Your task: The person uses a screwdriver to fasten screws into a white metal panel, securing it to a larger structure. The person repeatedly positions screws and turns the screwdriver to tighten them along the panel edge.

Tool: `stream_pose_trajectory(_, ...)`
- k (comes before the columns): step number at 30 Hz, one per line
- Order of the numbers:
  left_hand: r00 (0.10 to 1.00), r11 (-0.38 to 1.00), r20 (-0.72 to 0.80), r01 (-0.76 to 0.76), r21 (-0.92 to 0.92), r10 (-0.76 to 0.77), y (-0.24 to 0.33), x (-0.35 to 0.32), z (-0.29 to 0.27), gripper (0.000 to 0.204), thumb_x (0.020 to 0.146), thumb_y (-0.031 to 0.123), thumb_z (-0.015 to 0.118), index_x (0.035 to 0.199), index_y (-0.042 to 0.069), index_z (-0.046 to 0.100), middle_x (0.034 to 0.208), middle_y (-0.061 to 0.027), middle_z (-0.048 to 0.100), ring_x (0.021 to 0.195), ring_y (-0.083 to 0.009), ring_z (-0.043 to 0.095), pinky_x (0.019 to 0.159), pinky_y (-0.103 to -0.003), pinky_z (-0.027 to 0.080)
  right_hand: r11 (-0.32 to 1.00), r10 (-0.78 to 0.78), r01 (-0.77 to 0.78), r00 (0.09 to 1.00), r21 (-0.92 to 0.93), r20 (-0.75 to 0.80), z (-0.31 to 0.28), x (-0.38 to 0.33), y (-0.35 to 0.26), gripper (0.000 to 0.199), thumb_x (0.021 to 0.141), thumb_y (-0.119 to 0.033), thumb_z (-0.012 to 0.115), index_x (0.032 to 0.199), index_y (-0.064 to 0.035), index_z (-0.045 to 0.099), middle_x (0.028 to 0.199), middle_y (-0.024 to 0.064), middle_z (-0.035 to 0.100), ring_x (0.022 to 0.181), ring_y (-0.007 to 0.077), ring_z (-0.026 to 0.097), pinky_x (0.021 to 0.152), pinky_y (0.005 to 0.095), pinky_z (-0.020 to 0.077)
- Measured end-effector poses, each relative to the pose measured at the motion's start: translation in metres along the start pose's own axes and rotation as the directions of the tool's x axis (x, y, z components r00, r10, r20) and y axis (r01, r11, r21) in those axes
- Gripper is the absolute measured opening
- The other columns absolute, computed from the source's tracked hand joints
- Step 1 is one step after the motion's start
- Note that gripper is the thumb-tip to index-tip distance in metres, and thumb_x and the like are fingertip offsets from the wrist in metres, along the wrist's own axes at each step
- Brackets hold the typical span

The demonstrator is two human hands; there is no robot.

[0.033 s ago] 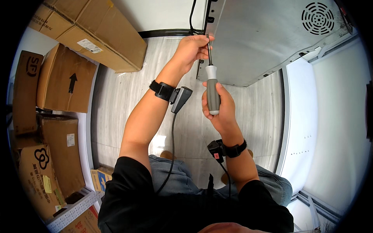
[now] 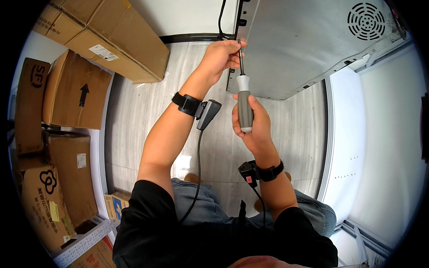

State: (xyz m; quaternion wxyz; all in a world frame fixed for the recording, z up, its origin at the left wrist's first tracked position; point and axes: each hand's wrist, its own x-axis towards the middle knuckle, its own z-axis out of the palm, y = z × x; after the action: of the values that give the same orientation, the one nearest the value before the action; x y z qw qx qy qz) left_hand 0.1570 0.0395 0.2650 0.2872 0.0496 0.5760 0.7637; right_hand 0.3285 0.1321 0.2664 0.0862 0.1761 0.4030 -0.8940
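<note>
My right hand is wrapped round the grey ribbed handle of a screwdriver with a pale collar. Its dark metal shaft points away from me, up to the fingers of my left hand. Those fingers are bent and pinched together around the shaft's tip, beside the near left edge of a large grey metal panel. Anything small between the fingertips is hidden. Black straps with small devices sit on both my wrists, a cable running from each.
Cardboard boxes are stacked on a white shelf at the left, and a tall carton stands at the far left. A black cable hangs behind the panel's edge. To the right is a white frame. The floor has pale wood-look tiles.
</note>
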Motion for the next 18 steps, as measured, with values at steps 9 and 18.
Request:
stream_pose_trajectory(9, 1.0, 1.0, 0.006, 0.011, 0.013, -0.011, -0.0006, 0.0023, -0.001, 0.022, 0.093, 0.016, 0.051, 0.105, 0.002, 0.064, 0.077, -0.001, 0.061, 0.063, -0.0075, 0.057, 0.061, -0.022, 0.05, 0.987, -0.01, -0.001, 0.997, 0.159, 0.073, 0.0013, 0.0009, 0.0056, 0.043, 0.099, -0.039, 0.033, 0.112, -0.0011, 0.05, 0.069, 0.0077, 0.055, 0.046, 0.016, 0.05, 0.04, 0.0274, 0.0355)
stream_pose_trajectory(18, 1.0, 0.998, -0.012, 0.017, 0.055, -0.016, 0.0042, -0.0022, 0.0066, 0.021, 0.091, 0.018, 0.057, 0.103, 0.002, 0.064, 0.076, 0.0001, 0.059, 0.062, -0.0078, 0.056, 0.06, -0.022, 0.05, 0.996, -0.071, 0.065, 0.994, 0.065, 0.084, 0.002, 0.004, 0.0084, 0.039, 0.098, -0.036, 0.038, 0.11, -0.0017, 0.051, 0.072, 0.0087, 0.057, 0.05, 0.0154, 0.052, 0.045, 0.0282, 0.0399)
